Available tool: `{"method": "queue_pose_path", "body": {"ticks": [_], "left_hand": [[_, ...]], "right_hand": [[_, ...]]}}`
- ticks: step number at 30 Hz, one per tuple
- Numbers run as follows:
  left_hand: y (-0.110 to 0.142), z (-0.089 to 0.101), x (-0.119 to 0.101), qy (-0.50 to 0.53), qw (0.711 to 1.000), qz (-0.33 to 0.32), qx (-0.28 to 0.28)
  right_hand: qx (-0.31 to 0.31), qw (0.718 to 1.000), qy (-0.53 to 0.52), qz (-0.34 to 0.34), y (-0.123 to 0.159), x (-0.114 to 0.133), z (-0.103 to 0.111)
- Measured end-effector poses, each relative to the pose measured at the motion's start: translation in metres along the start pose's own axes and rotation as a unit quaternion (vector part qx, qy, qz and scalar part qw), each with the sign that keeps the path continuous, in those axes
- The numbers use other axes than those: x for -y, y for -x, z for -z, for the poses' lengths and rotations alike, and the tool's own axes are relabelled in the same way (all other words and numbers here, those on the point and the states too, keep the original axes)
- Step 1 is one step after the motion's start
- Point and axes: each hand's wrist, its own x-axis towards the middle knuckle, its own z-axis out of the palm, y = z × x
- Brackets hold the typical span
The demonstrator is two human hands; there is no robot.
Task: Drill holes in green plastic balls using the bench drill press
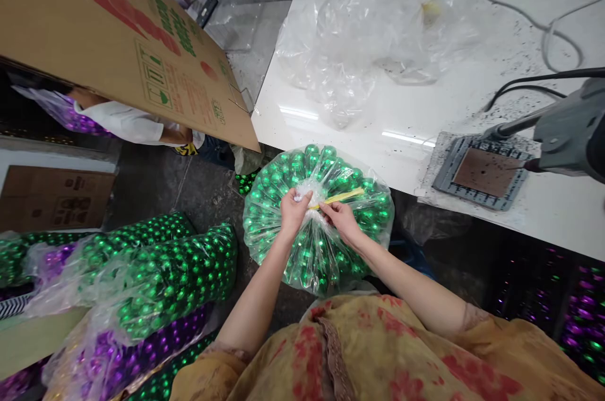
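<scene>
Both hands [316, 212] pinching, forearms converging

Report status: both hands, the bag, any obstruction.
Left hand at gathered neck of clear bag of green balls. Right hand pinching yellow strip across neck. Nothing visibly blocking either hand.

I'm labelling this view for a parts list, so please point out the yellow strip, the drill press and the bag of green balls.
Yellow strip [347, 195]: head view, its flat length.
Drill press [570, 139]: head view, grey body.
Bag of green balls [269, 224]: head view, left side.
</scene>
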Motion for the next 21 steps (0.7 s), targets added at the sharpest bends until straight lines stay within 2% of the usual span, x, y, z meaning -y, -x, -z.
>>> {"method": "queue_pose_path", "body": {"ticks": [6, 10, 14, 18, 21], "left_hand": [[-0.005, 0.001, 0.007, -0.03, 0.999, 0.02, 0.022], [-0.01, -0.001, 0.009, -0.095, 0.995, 0.005, -0.029], [-0.003, 0.001, 0.003, -0.072, 0.994, -0.035, -0.079], [0.016, 0.011, 0.003, -0.016, 0.989, -0.13, -0.069], [0.031, 0.018, 0.013, -0.044, 0.989, -0.13, -0.048]], "right_hand": [[-0.051, 0.989, 0.088, 0.106, 0.008, 0.012, 0.007], [-0.025, 0.979, 0.115, 0.167, 0.005, 0.029, 0.012], [-0.014, 0.981, 0.102, 0.163, -0.001, 0.04, 0.01], [-0.004, 0.989, 0.062, 0.133, -0.007, 0.039, 0.01], [-0.003, 0.993, 0.035, 0.116, -0.011, 0.036, 0.008]]}}
